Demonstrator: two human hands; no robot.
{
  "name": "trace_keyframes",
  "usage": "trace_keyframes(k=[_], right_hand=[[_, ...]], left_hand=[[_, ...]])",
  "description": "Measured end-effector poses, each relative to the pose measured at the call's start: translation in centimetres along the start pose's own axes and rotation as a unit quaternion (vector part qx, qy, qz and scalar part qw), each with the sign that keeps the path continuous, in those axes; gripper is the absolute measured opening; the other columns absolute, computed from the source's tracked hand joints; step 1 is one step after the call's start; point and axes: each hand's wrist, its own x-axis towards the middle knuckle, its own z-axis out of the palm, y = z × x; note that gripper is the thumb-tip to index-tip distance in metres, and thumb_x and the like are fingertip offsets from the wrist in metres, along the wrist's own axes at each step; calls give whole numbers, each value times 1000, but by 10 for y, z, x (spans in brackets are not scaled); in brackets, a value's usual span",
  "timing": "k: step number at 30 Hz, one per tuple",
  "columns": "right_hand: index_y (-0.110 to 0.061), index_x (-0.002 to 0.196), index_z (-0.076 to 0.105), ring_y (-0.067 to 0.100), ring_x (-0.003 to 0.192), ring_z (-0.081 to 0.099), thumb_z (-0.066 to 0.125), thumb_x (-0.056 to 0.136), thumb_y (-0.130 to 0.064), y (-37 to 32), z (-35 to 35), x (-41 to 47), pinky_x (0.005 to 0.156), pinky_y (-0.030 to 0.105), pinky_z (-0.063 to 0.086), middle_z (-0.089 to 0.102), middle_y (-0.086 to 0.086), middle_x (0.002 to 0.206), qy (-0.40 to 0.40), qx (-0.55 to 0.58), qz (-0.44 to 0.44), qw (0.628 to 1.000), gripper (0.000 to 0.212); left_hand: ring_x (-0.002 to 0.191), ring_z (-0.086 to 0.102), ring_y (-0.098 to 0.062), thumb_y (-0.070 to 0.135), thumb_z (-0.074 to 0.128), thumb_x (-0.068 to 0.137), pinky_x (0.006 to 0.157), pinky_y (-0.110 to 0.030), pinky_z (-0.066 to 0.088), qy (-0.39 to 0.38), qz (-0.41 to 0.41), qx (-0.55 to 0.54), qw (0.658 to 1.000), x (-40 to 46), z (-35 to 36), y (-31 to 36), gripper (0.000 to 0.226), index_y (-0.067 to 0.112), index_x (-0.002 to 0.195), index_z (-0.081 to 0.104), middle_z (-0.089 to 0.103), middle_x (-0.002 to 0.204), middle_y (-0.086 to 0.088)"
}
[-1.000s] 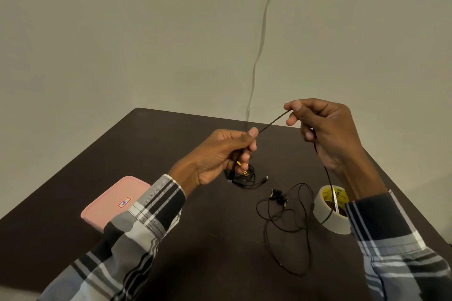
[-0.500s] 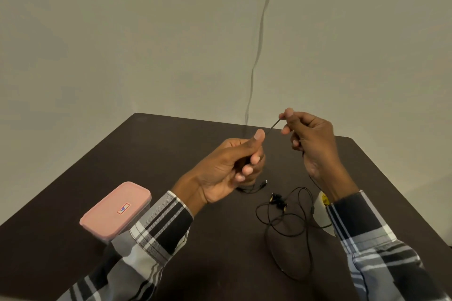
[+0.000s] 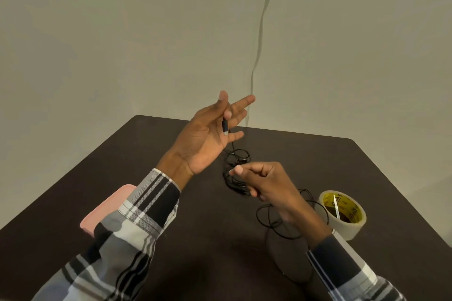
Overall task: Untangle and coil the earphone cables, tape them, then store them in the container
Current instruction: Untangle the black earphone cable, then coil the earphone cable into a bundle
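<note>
Left hand [image 3: 208, 137] raised, fingers splayed, thumb pinching cable plug [image 3: 225, 127]; right hand [image 3: 266, 183] curled, gripping earphone cable [image 3: 234, 178].

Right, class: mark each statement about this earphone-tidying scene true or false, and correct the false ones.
1. The tape roll stands on the table beside the right forearm. True.
2. The left hand holds the earphone plug with its fingers spread. True.
3. The pink container is open. False: its lid is on, part hidden by the left sleeve.
4. The right hand is flat on the table. False: it is raised, pinching the black cable.
5. All cable is off the table. False: a loose cable lies near the tape roll.
</note>
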Motion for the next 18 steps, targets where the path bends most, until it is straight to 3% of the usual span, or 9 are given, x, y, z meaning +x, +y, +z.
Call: trace_keyframes(k=[7, 11, 15, 18], right_hand=[[-20, 96, 80, 3, 42, 43, 66, 94, -34, -21, -13, -22, 47, 12, 34, 52, -3, 47, -26, -61, -27, 997, 20], [-26, 96, 79, 8, 46, 48, 66, 93, -36, -37, -26, -36, 50, 16, 39, 54, -1, 49, -50, -134, -43, 989, 17], [-28, 91, 79, 8, 44, 49, 69, 90, -36, -57, -38, -46, 51, 20, 41, 56, 0, 48, -41, -162, -70, 983, 13], [-28, 86, 79, 5, 42, 49, 71, 85, -39, -75, -45, -48, 46, 15, 39, 58, -3, 48, 3, -166, -105, 981, 14]], left_hand=[[139, 40, -24, 41, 57, 81, 103, -65, 30, 75, -39, 78, 993, 4, -18, 0, 23, 20, 71, 62, 49, 147, -9], [117, 52, -16, 41, 54, 84, 97, -63, 38, 77, -70, 140, 985, 8, -30, -6, 24, 18, 77, 58, 55, 134, -4], [123, 46, -18, 41, 52, 91, 93, -54, 42, 61, -80, 207, 973, 8, -35, -11, 28, 21, 79, 68, 54, 130, -3], [139, 36, -20, 45, 52, 89, 104, -59, 37, 26, -94, 256, 962, 7, -36, -14, 30, 24, 86, 74, 51, 143, 3]])
